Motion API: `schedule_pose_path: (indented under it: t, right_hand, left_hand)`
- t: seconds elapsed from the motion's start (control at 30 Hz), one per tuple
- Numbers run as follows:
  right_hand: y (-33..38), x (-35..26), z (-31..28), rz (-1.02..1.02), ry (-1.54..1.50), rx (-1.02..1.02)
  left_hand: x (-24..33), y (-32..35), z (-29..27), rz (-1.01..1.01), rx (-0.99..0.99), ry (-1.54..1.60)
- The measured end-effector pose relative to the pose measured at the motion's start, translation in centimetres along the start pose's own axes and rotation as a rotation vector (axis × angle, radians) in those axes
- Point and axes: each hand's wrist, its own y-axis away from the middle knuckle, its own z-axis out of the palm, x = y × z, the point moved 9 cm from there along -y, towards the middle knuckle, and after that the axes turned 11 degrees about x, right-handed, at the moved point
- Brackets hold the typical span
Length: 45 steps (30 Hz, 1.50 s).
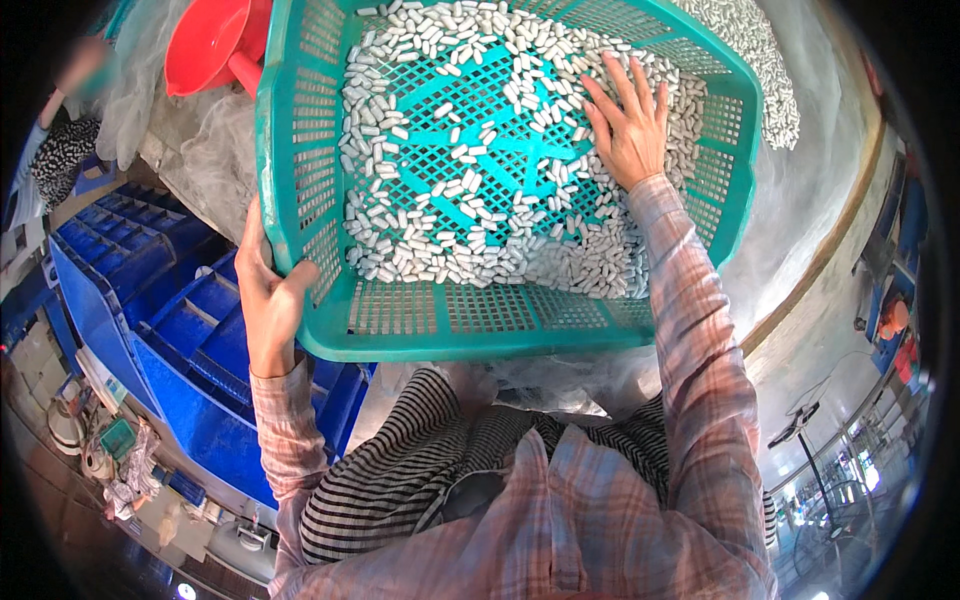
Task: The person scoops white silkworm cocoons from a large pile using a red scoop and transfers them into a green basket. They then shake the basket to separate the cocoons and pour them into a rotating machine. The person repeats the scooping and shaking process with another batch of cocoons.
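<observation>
A green plastic basket (480, 348) with lattice walls and floor is in front of me, above my lap. Small white capsule-shaped pieces (490, 262) lie loose in it, thick along the sides and thin over the middle, where the green mesh shows. My left hand (268, 305) grips the basket's left wall near the front corner, thumb on the near side and the other fingers partly hidden by the wall. Inside the basket, toward the right, my right hand (632, 130) rests on the white pieces with fingers spread, holding nothing.
Beyond the basket's left wall lies a red scoop (215, 45) on translucent sheeting (205, 140). Blue plastic crates (200, 340) stand at my left. A heap of similar white pieces (765, 80) spreads past the far right corner. Another person in patterned clothing (70, 160) is at far left.
</observation>
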Motion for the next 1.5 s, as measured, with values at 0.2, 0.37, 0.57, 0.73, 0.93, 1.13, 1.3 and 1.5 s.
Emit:
schedule_pose_path:
  t: [0.2, 0.37, 0.57, 0.73, 0.93, 1.13, 1.3, 1.5]
  right_hand:
    - [0.7, 0.9, -0.3, 0.094, -0.166, -0.014]
    - [4.0, 5.9, -5.6, 0.302, -0.244, 0.171]
    - [3.9, 2.6, 0.0, 0.441, -0.075, 0.201]
    - [-4.1, -12.8, 2.1, 0.092, -0.444, 0.003]
    - [8.0, -18.8, -2.2, -0.368, -0.681, -0.509]
    - [4.3, -1.8, -0.3, -0.035, -0.062, -0.287]
    - [-2.7, -13.3, 2.5, 0.028, -0.203, -0.227]
    - [10.7, -17.5, -1.0, -0.491, -0.509, -0.691]
  left_hand:
    - [4.9, 2.5, 0.7, 0.04, 0.045, -0.077]
    - [3.8, 2.8, -0.7, -0.057, 0.018, -0.145]
    - [1.2, 1.2, -0.2, 0.025, -0.07, -0.022]
    - [2.5, 1.3, 0.2, 0.043, -0.046, 0.003]
    - [2.8, 1.0, -0.5, 0.071, -0.037, -0.014]
    - [1.7, 1.2, -0.1, 0.07, -0.048, -0.003]
    - [2.2, 0.6, 0.7, 0.03, -0.045, 0.012]
    - [1.0, 1.1, -0.8, 0.054, -0.039, -0.01]
